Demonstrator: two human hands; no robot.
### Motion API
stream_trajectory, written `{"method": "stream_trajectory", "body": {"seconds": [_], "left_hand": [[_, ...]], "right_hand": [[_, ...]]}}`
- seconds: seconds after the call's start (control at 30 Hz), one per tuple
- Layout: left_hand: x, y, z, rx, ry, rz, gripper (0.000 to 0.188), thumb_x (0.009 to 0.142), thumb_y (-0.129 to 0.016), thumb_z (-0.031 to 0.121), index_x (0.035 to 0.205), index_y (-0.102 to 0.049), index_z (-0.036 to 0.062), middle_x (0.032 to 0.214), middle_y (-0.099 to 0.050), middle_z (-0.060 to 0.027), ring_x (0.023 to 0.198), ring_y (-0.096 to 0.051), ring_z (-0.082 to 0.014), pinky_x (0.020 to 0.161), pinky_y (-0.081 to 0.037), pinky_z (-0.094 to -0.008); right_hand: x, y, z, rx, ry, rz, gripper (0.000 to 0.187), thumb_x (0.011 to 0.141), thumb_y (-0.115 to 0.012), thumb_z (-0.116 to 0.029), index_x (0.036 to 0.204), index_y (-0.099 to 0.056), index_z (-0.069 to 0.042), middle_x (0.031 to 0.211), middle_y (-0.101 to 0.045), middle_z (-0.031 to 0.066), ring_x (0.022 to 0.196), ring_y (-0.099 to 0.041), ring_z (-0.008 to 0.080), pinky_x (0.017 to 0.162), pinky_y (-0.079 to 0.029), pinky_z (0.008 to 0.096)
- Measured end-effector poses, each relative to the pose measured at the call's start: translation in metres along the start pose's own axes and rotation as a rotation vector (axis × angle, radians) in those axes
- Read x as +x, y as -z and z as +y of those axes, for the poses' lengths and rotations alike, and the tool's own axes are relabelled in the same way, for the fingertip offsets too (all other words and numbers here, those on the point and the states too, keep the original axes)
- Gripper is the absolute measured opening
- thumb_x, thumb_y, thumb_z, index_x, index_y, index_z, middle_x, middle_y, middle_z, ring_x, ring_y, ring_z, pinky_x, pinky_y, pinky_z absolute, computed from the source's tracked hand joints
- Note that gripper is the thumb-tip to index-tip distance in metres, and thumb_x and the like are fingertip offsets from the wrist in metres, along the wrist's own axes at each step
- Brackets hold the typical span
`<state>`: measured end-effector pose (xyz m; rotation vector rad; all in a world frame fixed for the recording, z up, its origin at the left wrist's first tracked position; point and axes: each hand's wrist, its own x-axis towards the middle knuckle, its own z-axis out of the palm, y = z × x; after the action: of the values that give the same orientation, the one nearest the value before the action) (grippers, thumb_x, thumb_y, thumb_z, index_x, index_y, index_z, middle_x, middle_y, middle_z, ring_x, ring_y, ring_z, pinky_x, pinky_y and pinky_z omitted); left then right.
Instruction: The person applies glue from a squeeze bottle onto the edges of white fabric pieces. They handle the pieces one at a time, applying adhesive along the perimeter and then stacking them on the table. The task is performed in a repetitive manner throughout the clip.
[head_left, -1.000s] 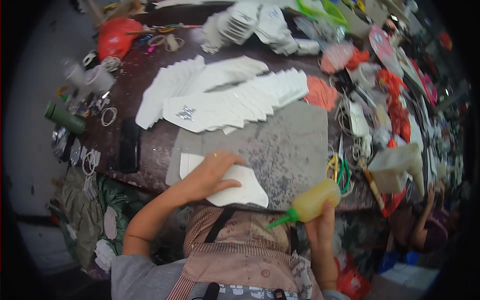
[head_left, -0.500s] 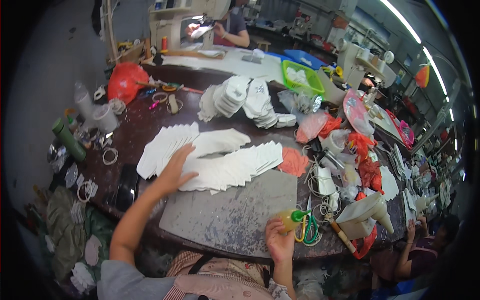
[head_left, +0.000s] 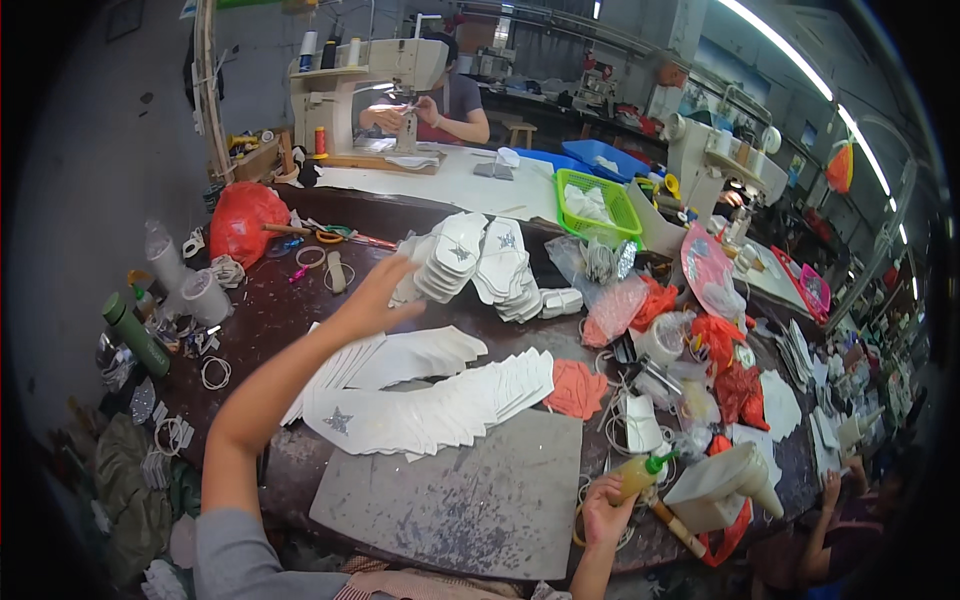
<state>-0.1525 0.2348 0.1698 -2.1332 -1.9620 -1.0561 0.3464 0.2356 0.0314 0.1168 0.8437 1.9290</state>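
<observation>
My left hand (head_left: 375, 298) reaches across the table with fingers spread, beside the stacked white cut pieces (head_left: 452, 252) that bear silver patterns. Whether its fingertips touch that stack I cannot tell. Under and in front of the forearm lie fanned rows of white pieces (head_left: 450, 405); the nearest one shows a silver star-like motif (head_left: 340, 420). My right hand (head_left: 604, 512) is closed around a squeeze bottle (head_left: 634, 477) of yellowish liquid with a green nozzle, held tilted at the right of the grey board (head_left: 450, 500).
Salmon-coloured pieces (head_left: 577, 387) lie right of the fan. Plastic bags, cords and a white funnel-shaped container (head_left: 715, 487) crowd the right side. A green bottle (head_left: 135, 333) and tape rolls stand left. Beyond are a green basket (head_left: 598, 207) and a person at a sewing machine (head_left: 370, 75).
My left hand has moved from the fanned pieces toward the far stack, uncovering the silver motif. My right hand has carried the bottle rightward. The view has tilted up.
</observation>
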Motion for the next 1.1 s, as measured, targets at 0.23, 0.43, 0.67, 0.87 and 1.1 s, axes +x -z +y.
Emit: {"method": "stream_trajectory", "body": {"seconds": [0.23, 0.43, 0.67, 0.87, 1.1], "left_hand": [[0.177, -0.087, -0.117, 0.219, 0.561, -0.205, 0.126, 0.067, -0.074, 0.071, 0.153, -0.019, -0.0036, 0.153, -0.028, -0.0339, 0.144, -0.027, -0.0443, 0.116, -0.026, -0.0494], [0.163, -0.141, -0.252, -0.316, 0.821, 0.009, 0.142, 0.054, -0.087, 0.061, 0.156, -0.009, -0.0012, 0.152, -0.034, -0.0311, 0.139, -0.037, -0.0448, 0.109, -0.035, -0.058], [0.059, -0.063, -0.256, -1.314, 0.822, 0.413, 0.064, 0.084, -0.074, 0.045, 0.131, -0.057, 0.0052, 0.118, -0.066, -0.0088, 0.103, -0.066, -0.0208, 0.088, -0.053, -0.0351], [0.063, 0.041, -0.268, -1.014, 0.788, 0.339, 0.053, 0.088, -0.07, 0.04, 0.124, -0.06, 0.0029, 0.11, -0.069, -0.01, 0.092, -0.068, -0.0209, 0.08, -0.056, -0.0337], [0.115, -0.062, -0.231, 0.369, 0.163, 0.144, 0.057, 0.076, -0.074, 0.025, 0.128, -0.059, 0.0079, 0.142, -0.049, -0.0218, 0.134, -0.043, -0.0395, 0.11, -0.036, -0.0498]], "right_hand": [[0.012, 0.008, -0.016, -0.037, 0.047, -0.097, 0.056, 0.088, -0.072, -0.036, 0.125, -0.053, 0.001, 0.098, -0.061, 0.0085, 0.089, -0.057, 0.019, 0.079, -0.052, 0.0291], [-0.031, 0.049, 0.017, -0.698, -0.274, -0.264, 0.082, 0.092, -0.048, -0.07, 0.151, -0.035, -0.013, 0.111, -0.059, 0.0156, 0.096, -0.051, 0.0279, 0.082, -0.044, 0.0425], [-0.006, 0.055, 0.04, -0.946, -0.309, -0.187, 0.074, 0.092, -0.056, -0.06, 0.147, -0.041, -0.012, 0.105, -0.064, 0.0157, 0.095, -0.055, 0.0302, 0.075, -0.048, 0.0403], [0.005, 0.081, 0.022, -1.165, -0.188, -0.01, 0.07, 0.09, -0.063, -0.055, 0.143, -0.045, -0.013, 0.106, -0.066, 0.0142, 0.092, -0.058, 0.0308, 0.077, -0.05, 0.0441], [0.003, 0.059, 0.045, -1.122, -0.236, -0.007, 0.061, 0.095, -0.057, -0.052, 0.139, -0.05, -0.011, 0.101, -0.066, 0.0128, 0.094, -0.055, 0.0271, 0.083, -0.043, 0.041]]}}
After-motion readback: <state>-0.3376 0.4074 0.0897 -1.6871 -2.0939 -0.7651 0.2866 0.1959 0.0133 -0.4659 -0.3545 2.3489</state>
